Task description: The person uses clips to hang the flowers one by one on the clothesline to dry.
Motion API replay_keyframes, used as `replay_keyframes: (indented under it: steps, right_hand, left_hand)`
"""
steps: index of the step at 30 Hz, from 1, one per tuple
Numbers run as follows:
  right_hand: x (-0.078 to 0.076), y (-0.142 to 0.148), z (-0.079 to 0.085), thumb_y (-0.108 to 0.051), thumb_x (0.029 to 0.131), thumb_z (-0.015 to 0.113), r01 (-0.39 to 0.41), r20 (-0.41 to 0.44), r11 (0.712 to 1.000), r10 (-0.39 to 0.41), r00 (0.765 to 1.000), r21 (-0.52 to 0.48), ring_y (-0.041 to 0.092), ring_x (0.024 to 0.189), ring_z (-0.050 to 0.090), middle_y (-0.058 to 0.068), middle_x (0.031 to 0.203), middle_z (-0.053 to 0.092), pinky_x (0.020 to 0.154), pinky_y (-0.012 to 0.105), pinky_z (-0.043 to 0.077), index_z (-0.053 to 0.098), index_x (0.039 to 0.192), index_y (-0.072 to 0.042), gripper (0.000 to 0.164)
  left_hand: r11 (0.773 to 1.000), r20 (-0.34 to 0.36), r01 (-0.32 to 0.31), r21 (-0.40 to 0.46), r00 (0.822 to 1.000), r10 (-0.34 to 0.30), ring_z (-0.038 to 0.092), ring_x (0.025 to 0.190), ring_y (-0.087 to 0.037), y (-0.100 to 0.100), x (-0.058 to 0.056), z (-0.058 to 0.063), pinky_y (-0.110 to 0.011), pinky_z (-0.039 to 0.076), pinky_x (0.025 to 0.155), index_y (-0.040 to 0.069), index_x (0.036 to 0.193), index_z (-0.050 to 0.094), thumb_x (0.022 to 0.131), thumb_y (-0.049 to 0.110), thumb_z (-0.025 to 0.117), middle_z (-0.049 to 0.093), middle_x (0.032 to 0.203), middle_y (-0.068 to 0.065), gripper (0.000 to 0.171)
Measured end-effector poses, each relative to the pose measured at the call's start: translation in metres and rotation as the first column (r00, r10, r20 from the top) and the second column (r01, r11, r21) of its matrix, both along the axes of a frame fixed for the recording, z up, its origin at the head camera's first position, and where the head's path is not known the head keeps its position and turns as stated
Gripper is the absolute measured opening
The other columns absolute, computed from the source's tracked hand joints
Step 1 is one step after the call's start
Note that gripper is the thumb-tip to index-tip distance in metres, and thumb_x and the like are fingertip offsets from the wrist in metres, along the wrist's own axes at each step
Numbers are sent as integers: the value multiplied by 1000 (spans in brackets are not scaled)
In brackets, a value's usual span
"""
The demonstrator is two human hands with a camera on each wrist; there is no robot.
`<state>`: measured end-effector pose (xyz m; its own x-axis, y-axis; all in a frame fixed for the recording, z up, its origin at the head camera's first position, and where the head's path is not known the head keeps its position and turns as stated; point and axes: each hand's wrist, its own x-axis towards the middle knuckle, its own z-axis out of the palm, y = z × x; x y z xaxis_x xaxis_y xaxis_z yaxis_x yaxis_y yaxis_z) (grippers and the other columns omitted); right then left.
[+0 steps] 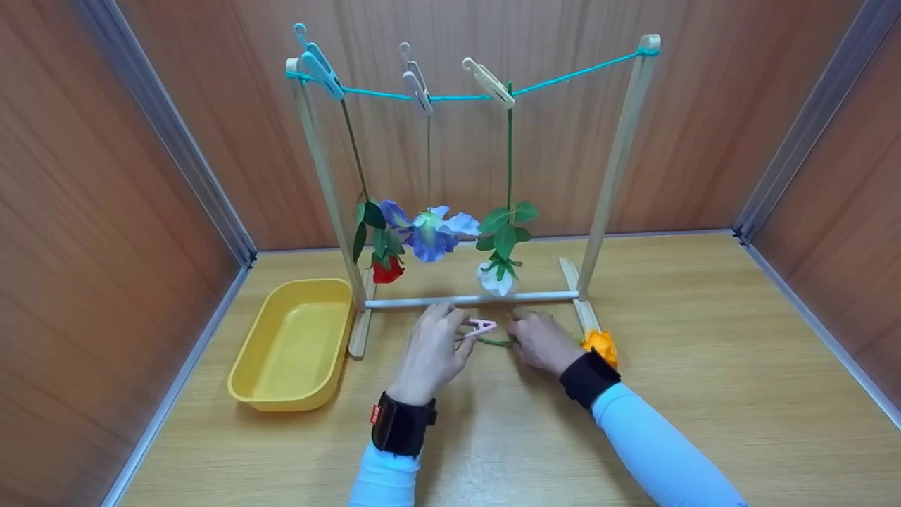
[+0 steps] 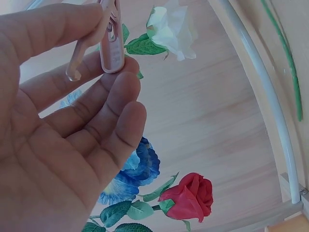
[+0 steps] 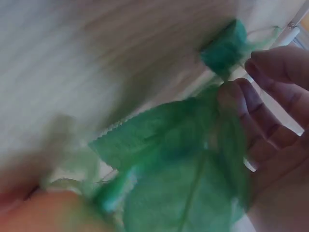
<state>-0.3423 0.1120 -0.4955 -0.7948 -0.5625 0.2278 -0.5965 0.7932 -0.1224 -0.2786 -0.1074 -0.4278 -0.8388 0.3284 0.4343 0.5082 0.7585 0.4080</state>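
Observation:
Between the thumb and fingers of my left hand (image 1: 433,348) is a pink clothespin (image 1: 481,327), held just in front of the rack's lower bar. My right hand (image 1: 545,341) pinches an artificial orange flower (image 1: 600,347) by its stem. The bloom sits beside my right wrist, and the green stem (image 1: 495,343) points left toward the clothespin. Blurred green leaves (image 3: 169,130) fill much of the right wrist view and partly cover the grip. Whether the stem's end touches the left fingers I cannot tell.
A wooden rack (image 1: 611,176) carries a turquoise cord (image 1: 584,72). Clothespins hang a red rose (image 1: 387,270), a blue flower (image 1: 431,236) and a white rose (image 1: 497,279) upside down from it. At the left stands a yellow basin (image 1: 292,405). Wood-grain walls surround the table.

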Motion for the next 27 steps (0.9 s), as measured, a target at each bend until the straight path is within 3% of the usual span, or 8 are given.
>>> replay_keyframes:
  steps: [8, 13, 16, 23, 27]
  right_hand:
    - [-1, -7, -4, -3, 89, 78, 8, 87, 999, -4, 996, -43, 25, 81, 63, 13, 99, 67, 75, 41, 58, 70, 111, -3, 23]
    - [-2, -11, -4, 5, 91, 69, -30, 81, 999, 31, 996, -15, 22, 71, 61, 12, 87, 68, 63, 39, 55, 73, 99, -3, 12]
    - [-3, -12, -4, 12, 89, 64, -54, 79, 999, 54, 995, -2, 19, 66, 57, 10, 80, 66, 58, 36, 51, 73, 93, -3, 18]
    - [-1, -12, -4, 10, 87, 69, -39, 118, 999, 37, 992, 16, 17, 69, 56, 8, 87, 67, 63, 34, 53, 75, 99, -6, 21]
    - [5, -10, -2, 6, 89, 72, -25, 118, 1000, 26, 993, -7, 18, 73, 59, 9, 93, 67, 68, 37, 56, 76, 101, -6, 18]
  left_hand:
    - [1000, 14, 3, -2, 1000, -3, 60, 92, -19, 0, 0, -1, -33, 53, 79, 7, 110, 77, 89, 16, 83, 67, 104, -6, 23]
    - [1000, -43, 16, 0, 999, -16, 61, 92, -22, -1, 0, -1, -37, 54, 78, 5, 107, 76, 88, 15, 83, 68, 102, -8, 22]
    - [1000, -66, 24, 1, 998, -24, 62, 92, -24, 0, 0, 0, -39, 54, 78, 4, 106, 75, 87, 14, 83, 68, 101, -10, 23]
    - [1000, -66, 20, 11, 998, -20, 62, 90, -23, -1, -1, -1, -36, 54, 77, 3, 106, 75, 85, 9, 84, 67, 100, -9, 24]
    - [1000, -29, 21, 16, 999, -20, 61, 92, -22, -1, -1, -1, -36, 54, 78, 4, 108, 76, 85, 10, 84, 68, 102, -10, 25]
